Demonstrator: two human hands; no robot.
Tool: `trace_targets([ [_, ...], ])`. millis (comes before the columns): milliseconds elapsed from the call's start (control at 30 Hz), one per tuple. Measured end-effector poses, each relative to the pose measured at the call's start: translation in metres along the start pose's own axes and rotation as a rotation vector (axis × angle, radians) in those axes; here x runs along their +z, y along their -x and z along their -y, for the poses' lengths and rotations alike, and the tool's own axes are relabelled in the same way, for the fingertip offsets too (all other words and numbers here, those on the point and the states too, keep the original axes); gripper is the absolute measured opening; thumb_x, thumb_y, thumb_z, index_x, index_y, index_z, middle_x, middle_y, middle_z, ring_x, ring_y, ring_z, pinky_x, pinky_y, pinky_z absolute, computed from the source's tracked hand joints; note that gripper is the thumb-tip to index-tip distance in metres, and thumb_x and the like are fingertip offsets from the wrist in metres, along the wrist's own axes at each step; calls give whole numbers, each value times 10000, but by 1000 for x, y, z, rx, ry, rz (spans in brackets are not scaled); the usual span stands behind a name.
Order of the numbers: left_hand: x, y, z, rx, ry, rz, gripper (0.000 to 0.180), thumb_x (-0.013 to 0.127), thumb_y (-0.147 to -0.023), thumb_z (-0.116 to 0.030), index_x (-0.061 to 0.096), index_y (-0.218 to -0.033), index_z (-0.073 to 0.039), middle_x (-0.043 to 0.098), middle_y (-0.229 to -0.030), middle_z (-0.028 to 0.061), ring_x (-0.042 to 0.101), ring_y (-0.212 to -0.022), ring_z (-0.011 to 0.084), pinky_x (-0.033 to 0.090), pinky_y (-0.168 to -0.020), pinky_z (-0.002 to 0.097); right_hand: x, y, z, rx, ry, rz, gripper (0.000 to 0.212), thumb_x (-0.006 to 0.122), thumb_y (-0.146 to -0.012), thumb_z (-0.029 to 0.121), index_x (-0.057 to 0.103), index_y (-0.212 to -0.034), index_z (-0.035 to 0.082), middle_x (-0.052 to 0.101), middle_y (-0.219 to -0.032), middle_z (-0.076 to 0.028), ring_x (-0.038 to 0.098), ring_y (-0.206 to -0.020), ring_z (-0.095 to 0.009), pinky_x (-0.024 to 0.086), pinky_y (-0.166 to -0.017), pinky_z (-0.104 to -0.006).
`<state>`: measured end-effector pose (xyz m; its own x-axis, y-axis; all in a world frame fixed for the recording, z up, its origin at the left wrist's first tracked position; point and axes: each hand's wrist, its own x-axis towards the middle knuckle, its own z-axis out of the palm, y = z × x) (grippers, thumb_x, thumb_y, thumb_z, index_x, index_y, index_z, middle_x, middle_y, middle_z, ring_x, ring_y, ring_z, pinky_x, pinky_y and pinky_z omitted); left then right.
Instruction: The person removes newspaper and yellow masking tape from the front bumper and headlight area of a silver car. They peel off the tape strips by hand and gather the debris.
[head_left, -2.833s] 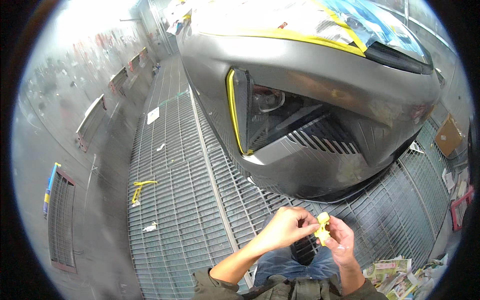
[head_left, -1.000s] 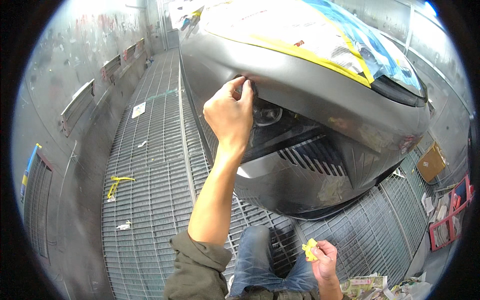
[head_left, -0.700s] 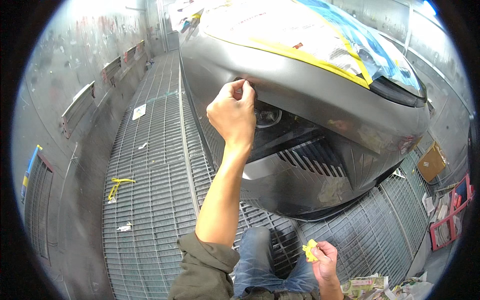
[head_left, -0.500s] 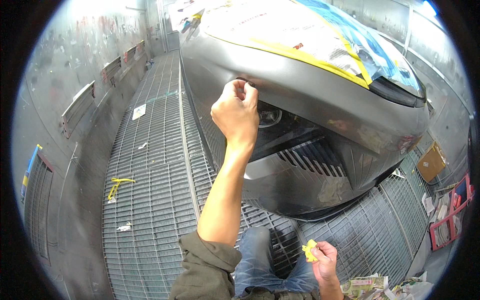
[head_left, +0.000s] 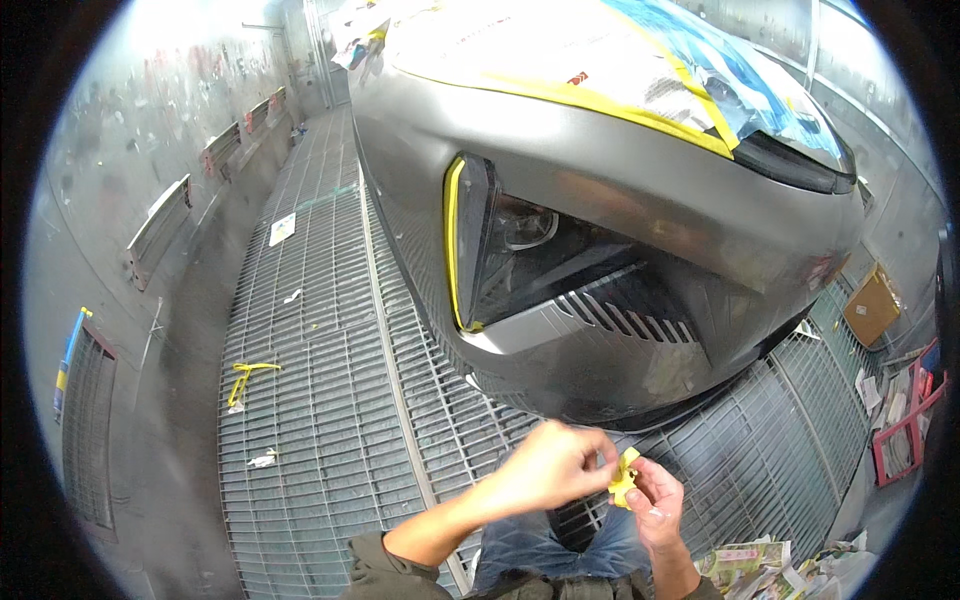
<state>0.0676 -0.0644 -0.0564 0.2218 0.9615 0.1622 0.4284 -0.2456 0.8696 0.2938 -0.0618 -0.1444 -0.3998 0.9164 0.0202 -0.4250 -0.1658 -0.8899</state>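
Observation:
In front of me is a grey car bumper with a dark headlight recess in its corner. A strip of yellow masking tape runs down the recess's left edge. Low and in front of my knees, my right hand pinches a crumpled wad of yellow masking tape. My left hand reaches across to that wad, its fingers closed and touching it or very near. What its fingertips hold, if anything, is hidden. Both hands are apart from the bumper.
White masking sheet and blue film cover the upper car, edged with yellow tape. Yellow tape scraps lie on the metal floor grating. At right are a red rack, a cardboard piece and crumpled newspaper.
My left hand has come down from the headlight recess's top corner to the tape wad in my right hand. The yellow strip along the recess now shows. My right hand stays low.

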Motion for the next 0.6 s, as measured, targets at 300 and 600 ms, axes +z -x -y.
trace_targets([
  [300,40,27,17,-115,16,-89,161,742,-848,-180,747,-924,-38,689,-673,101,666,-571,149,518,-552,290,0,2,-15,-106,182,-119,135,727,-873,14,660,-970,-50,684,-921,-68,631,-802,-100,514,-744,-237],
  [600,14,33,40,-210,157,-499,178,720,-904,-163,755,-974,-3,705,-691,82,632,-607,90,497,-563,248,-28,0,-6,-59,31,-220,156,690,-894,9,651,-1031,-55,703,-928,-97,657,-770,-130,539,-709,-261],
])
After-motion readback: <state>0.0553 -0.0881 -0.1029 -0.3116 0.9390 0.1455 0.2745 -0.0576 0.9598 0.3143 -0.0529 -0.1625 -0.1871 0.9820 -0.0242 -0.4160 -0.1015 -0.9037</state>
